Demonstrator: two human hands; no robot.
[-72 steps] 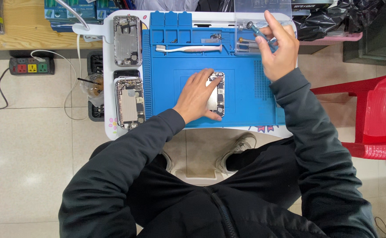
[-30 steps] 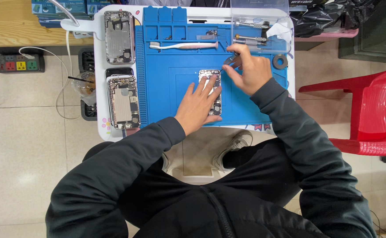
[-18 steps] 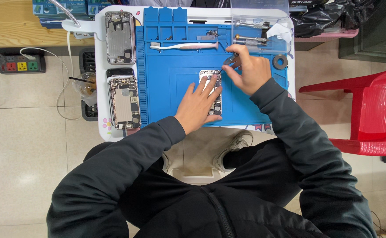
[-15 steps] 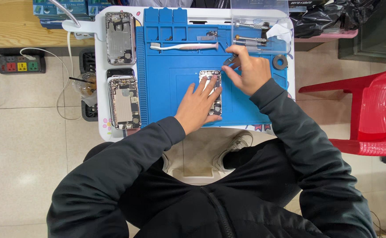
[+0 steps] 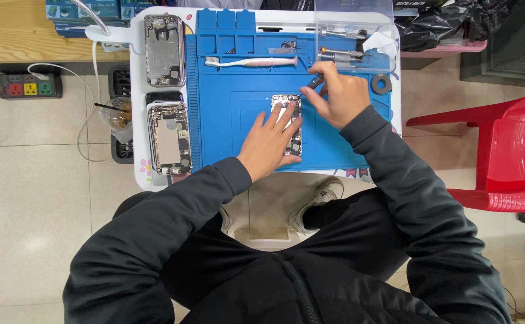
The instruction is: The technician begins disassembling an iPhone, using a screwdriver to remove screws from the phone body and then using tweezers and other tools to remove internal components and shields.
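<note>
Two opened phone housings (image 5: 168, 137) lie on the white surface (image 5: 394, 114) to the left of the blue work mat (image 5: 232, 132), one above the other, well apart from where the hands work. On the mat, the left hand (image 5: 268, 141) lies flat with fingers spread over a third opened phone (image 5: 289, 123), covering its lower left part. The right hand (image 5: 337, 96) sits just beside the phone's upper right corner, fingers pinched narrow around a small dark-tipped screwdriver (image 5: 315, 81) that points down toward the phone's top edge.

Above the phone, a pale pink toothbrush (image 5: 250, 61) lies across the mat, near but not touching it. Behind the right hand stands a clear plastic tray (image 5: 352, 36) with metal tools in it, and a dark ring-shaped roll (image 5: 381, 84) rests at the mat's right edge, just beside the knuckles. A red plastic chair (image 5: 502, 156) stands on the floor to the right; a power strip (image 5: 25, 87) lies on the floor to the left.
</note>
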